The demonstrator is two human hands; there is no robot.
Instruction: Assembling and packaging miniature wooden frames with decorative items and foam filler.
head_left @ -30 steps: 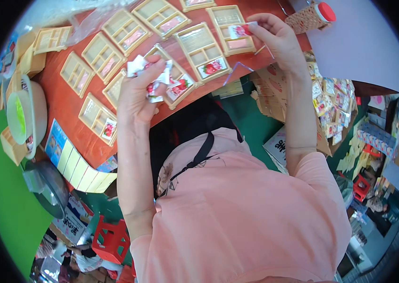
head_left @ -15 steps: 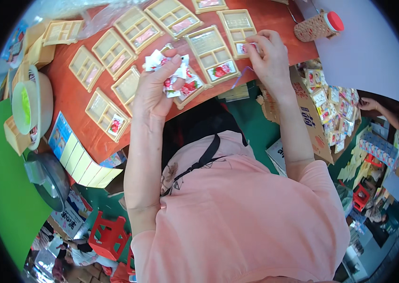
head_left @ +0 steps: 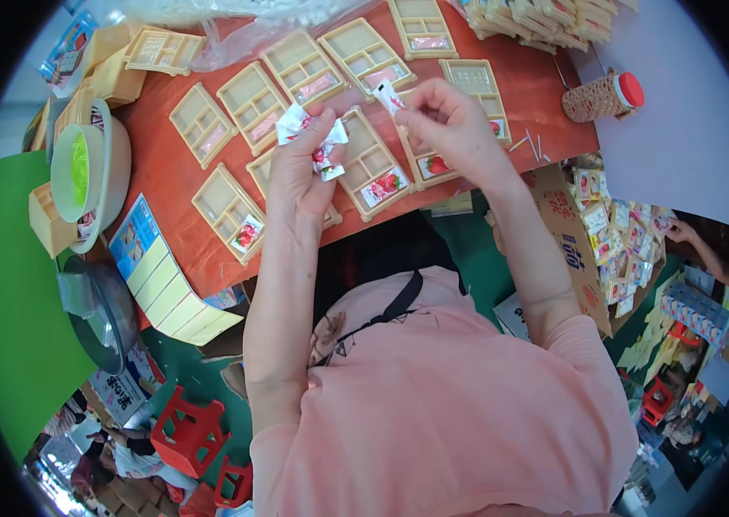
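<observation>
A bunch of small white packets with red strawberry prints (head_left: 327, 162) is gripped in my left hand (head_left: 302, 177), above the table's near edge. Between the thumb and fingers of my right hand (head_left: 455, 129) is a single white packet (head_left: 389, 96), held up over the trays. Beneath and around both hands lie tan compartment trays. The tray between my hands (head_left: 357, 142) has a strawberry packet (head_left: 383, 185) in its near compartment, and so does the tray at the near left (head_left: 225, 200). Trays farther back hold pink packets (head_left: 316, 86).
On the red table (head_left: 170, 250), a jar with a red lid (head_left: 603, 96) stands at the right. Stacked trays (head_left: 537, 19) lie at the far right. A pale tub (head_left: 116, 172) is at the left, and a cardboard box (head_left: 567, 233) of filled trays stands at the right.
My right hand has left the tray at the right and moved left toward my left hand. It now holds a single packet up. The view has shifted, showing more of the table's far side.
</observation>
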